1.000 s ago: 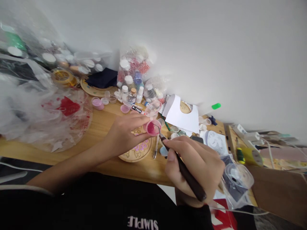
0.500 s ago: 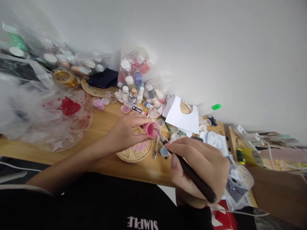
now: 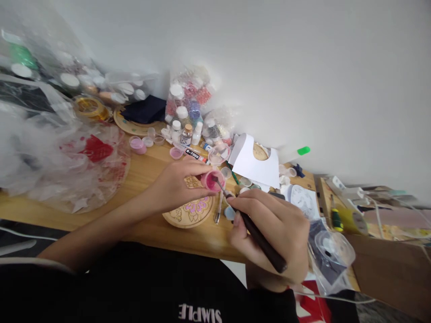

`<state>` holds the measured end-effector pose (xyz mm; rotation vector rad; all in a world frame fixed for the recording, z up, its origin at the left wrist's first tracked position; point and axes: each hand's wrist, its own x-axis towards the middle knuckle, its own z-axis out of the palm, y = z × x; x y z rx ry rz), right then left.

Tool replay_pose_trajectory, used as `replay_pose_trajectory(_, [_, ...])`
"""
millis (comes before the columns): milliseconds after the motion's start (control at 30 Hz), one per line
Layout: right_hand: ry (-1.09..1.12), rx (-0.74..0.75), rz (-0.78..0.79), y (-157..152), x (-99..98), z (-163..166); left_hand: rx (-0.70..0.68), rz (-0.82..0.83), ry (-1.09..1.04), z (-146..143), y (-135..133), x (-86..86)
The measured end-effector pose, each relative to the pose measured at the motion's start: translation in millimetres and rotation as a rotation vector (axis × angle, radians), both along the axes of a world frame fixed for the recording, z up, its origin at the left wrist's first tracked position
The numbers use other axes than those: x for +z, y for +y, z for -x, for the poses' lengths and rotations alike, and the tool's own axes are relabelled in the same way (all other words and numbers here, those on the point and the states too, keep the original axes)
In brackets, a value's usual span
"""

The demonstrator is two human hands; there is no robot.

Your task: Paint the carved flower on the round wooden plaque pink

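Observation:
Between its thumb and fingers, my left hand (image 3: 175,186) grips a small clear cup (image 3: 206,180) with pink stuff inside, tilted toward me. My right hand (image 3: 272,237) is closed around the dark handle of a thin metal-tipped tool (image 3: 259,237), much like a small palette knife. The tool's tip reaches into the cup's mouth; its exact shape is hard to see there. Below the cup lies a round wooden board (image 3: 188,215) with a gold-outlined flower, its petals partly pink. My left hand and the cup cover the board's upper part.
A slim pen-like tool (image 3: 218,210) lies right of the board. Behind are a B-7000 glue tube (image 3: 196,155), a pink pot (image 3: 137,145) and several small bottles (image 3: 186,134). Cut white paper (image 3: 256,166) lies right, a clear plastic bag (image 3: 60,157) left, on the wooden table (image 3: 134,179).
My right hand has shifted left and the tool's tip sits deeper in the cup. My left hand and the cup have barely moved.

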<state>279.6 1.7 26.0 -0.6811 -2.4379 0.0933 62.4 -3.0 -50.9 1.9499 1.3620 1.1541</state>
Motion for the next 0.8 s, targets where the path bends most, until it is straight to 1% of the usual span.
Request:
replay_pose_trajectory(167, [-0.002,0.031,0.024,1.6,1.0,-1.8,0.022,-0.028,-0.008,2.8,-0.2,-2.8])
replay_pose_trajectory(267, [0.034,0.006,0.043,1.0,-0.3,-1.9,0.028,-0.031,-0.006,3.9,-0.8,-3.6])
replay_pose_trajectory(433, [0.106,0.018,-0.008,-1.2,-3.1,0.3,0.022,-0.034,-0.025,3.7,-2.9,-2.1])
replay_pose_trajectory(533, [0.086,0.003,-0.017,-1.6,-2.2,-0.1,0.024,-0.054,-0.045,3.7,-3.5,0.2])
replay_pose_trajectory(667, [0.051,0.035,-0.011,-0.5,-0.1,-1.8,0.026,-0.058,-0.062,5.5,-3.1,2.5])
replay_pose_trajectory(800, [0.086,0.045,-0.021,-0.3,-1.8,0.2,0.03,-0.085,-0.068,6.4,-2.5,2.0])
